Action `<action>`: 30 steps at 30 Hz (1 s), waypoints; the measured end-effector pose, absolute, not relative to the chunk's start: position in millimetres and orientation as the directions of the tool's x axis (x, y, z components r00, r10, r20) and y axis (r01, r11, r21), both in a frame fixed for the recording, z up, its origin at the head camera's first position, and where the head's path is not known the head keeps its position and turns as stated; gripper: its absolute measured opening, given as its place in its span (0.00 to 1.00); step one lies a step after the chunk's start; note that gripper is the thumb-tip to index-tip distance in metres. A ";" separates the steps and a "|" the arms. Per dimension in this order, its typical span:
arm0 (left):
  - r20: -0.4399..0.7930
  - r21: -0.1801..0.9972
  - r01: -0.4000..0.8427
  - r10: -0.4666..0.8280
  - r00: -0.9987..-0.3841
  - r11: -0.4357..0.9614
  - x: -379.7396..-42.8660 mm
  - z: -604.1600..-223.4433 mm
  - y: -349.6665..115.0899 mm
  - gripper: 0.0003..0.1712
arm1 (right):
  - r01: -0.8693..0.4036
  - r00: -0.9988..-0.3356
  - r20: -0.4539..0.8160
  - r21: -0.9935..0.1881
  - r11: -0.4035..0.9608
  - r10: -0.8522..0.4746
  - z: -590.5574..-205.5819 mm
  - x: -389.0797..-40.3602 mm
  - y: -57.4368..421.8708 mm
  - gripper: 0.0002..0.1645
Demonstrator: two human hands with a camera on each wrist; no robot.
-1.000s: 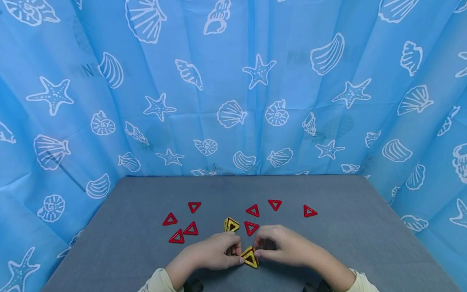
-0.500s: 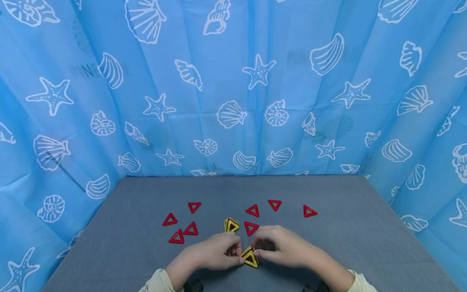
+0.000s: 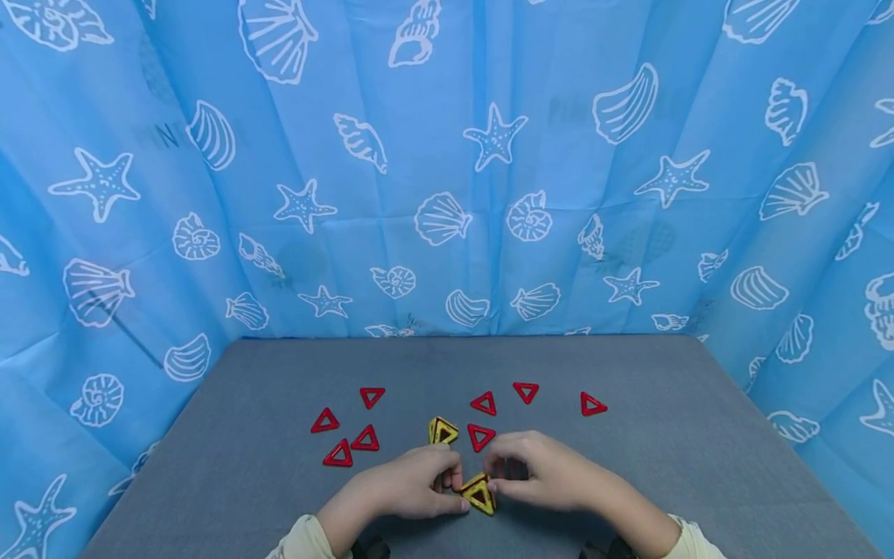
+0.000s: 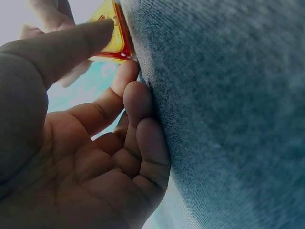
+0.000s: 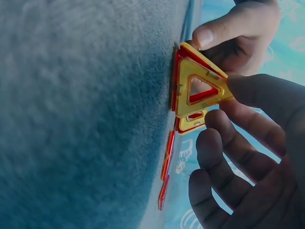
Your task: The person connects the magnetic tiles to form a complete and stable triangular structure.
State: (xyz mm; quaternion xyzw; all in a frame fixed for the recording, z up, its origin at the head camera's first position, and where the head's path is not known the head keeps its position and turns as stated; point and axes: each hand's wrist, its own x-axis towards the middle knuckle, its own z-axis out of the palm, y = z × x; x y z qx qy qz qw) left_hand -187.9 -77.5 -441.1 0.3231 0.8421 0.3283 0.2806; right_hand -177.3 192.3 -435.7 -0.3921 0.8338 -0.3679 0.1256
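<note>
Both hands work at a small pyramid (image 3: 488, 501) of yellow triangular magnetic tiles with red at its base, low on the table near me. The left hand (image 3: 419, 481) pinches its left corner; in the left wrist view the thumb lies across a yellow face (image 4: 112, 45) and the index finger meets the bottom edge. From the right, the right hand (image 3: 548, 471) holds the tip of the pyramid (image 5: 185, 90) between thumb and index finger, its other fingers loosely bent. A second yellow pyramid (image 3: 434, 429) stands just beyond the left hand, partly hidden by it.
Several red triangular tiles lie flat on the grey table (image 3: 279, 497): a group on the left (image 3: 338, 453), one close beyond the hands (image 3: 481, 437), others farther back, and one off to the right (image 3: 593, 404). A blue shell-print curtain (image 3: 447, 155) encloses the table's back and sides.
The left thumb has slid slightly right and down along the pyramid's lower corner. The right fingers have shifted barely; the loose tiles and second pyramid stay where they were.
</note>
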 end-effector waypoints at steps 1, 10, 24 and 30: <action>-0.260 0.736 0.359 0.730 -0.633 0.574 -188.2 -441.2 -77.6 0.12 | -0.561 -0.658 0.077 -0.714 0.419 -0.749 -435.4 -177.5 192.7 0.05; -0.249 0.735 0.367 0.730 -0.636 0.570 -187.1 -440.6 -77.5 0.14 | -0.566 -0.600 0.086 -0.748 0.347 -0.795 -435.1 -180.1 196.6 0.03; -0.250 0.734 0.365 0.728 -0.638 0.573 -185.8 -442.9 -76.3 0.16 | -0.494 -0.635 0.085 -0.809 0.319 -0.768 -428.5 -187.5 211.9 0.04; -0.276 0.725 0.364 0.731 -0.625 0.585 -185.4 -443.3 -75.7 0.15 | -0.457 -0.740 0.100 -0.800 0.388 -0.665 -426.3 -203.0 232.8 0.05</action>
